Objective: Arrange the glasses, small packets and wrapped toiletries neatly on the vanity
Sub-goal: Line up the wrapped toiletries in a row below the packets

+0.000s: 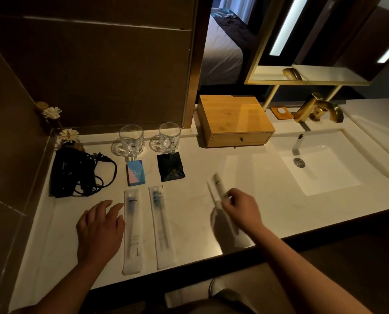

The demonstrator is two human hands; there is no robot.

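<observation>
Two clear glasses [131,139] [169,136] stand on coasters at the back of the white vanity [193,168]. In front of them lie a blue and pink packet [135,173] and a black packet [170,167]. Two wrapped toothbrushes [132,230] [162,227] lie side by side near the front edge. My left hand [100,230] hovers flat, fingers apart, just left of the first one. My right hand [241,208] pinches a third wrapped toiletry [219,185], blurred and tilted, above the counter to the right.
A black hair dryer [75,171] with coiled cord lies at the left by dried flowers [68,135]. A wooden drawer box [234,121] stands at the back. The sink [320,166] with gold tap [318,108] is on the right.
</observation>
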